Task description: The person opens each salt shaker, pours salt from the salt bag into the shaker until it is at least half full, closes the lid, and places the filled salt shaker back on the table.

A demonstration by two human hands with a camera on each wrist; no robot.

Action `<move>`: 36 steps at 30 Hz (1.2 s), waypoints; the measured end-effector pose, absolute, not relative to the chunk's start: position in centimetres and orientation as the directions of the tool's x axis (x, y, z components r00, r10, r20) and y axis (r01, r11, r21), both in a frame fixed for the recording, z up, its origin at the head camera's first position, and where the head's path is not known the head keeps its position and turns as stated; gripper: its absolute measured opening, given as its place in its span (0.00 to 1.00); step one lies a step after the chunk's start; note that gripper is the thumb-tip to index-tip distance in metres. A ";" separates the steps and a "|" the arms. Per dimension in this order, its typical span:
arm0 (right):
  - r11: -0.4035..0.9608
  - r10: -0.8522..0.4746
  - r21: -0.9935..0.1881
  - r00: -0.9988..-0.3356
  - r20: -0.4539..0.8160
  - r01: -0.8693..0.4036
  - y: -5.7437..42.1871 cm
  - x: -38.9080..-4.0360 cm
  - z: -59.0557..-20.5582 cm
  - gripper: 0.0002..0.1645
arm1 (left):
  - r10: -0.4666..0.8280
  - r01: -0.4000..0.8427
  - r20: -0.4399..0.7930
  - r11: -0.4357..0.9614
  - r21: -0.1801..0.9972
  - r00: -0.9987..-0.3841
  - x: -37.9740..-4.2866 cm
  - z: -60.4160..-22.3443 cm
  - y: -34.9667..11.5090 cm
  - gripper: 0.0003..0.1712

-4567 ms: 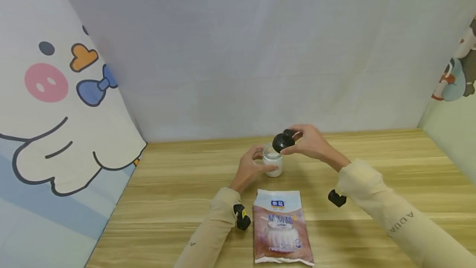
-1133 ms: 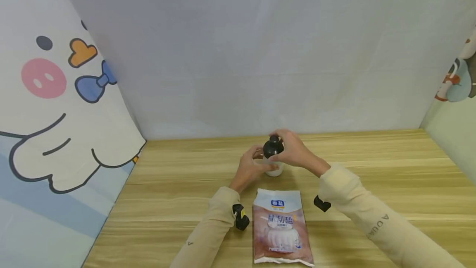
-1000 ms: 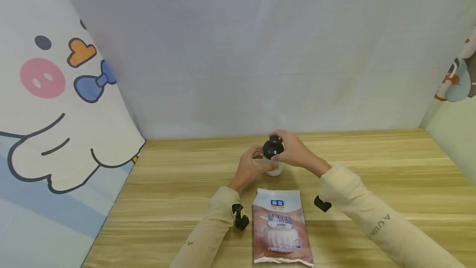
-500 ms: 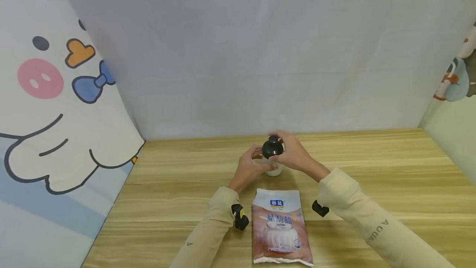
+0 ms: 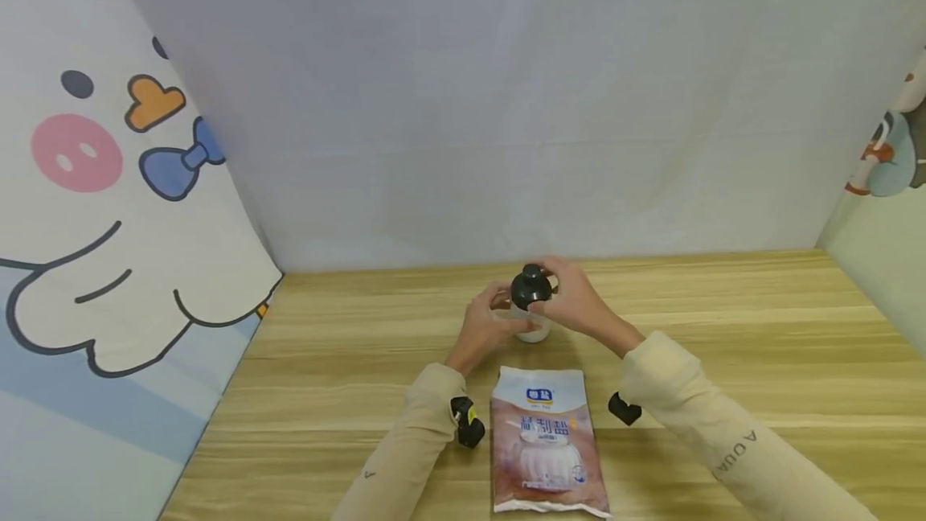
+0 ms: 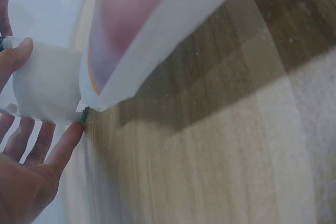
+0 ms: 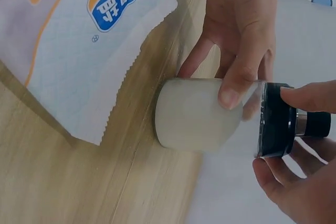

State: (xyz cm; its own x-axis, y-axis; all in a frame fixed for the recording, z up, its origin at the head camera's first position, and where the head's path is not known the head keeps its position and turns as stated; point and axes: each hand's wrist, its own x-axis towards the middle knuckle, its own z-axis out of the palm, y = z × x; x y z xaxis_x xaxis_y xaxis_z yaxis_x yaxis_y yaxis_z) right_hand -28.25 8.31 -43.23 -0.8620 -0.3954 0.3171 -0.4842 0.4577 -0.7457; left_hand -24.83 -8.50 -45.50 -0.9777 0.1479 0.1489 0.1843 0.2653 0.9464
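Observation:
In the head view my left hand (image 5: 481,332) holds a clear glass jar (image 5: 534,336) upright on the table, thumb at the near side and fingers around the far side. White contents fill most of the jar (image 7: 191,114), their top sloping in the right wrist view. A black lid (image 5: 530,293) with a round knob sits over the jar's mouth. My right hand (image 5: 579,304) grips this lid (image 7: 276,119) by its rim, thumb on one side and fingers on the other. In the left wrist view, the bag partly hides the jar (image 6: 47,80).
A brown and white salt bag (image 5: 546,457) lies flat on the wooden table (image 5: 347,328), just in front of the jar. A black wrist device (image 5: 468,422) hangs by the left cuff, another black device (image 5: 624,408) by the right. A pale curtain (image 5: 463,143) rises behind the table.
My right hand has brought the lid left and down from above the jar's right side onto its mouth, then stayed there with small finger shifts. The left hand keeps its hold on the jar.

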 end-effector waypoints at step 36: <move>0.460 -0.356 -0.807 -0.910 0.214 -0.370 10.7 -27.2 -43.8 0.34 | 0.152 0.156 0.105 0.375 0.914 -0.983 -26.1 -49.0 -8.5 0.39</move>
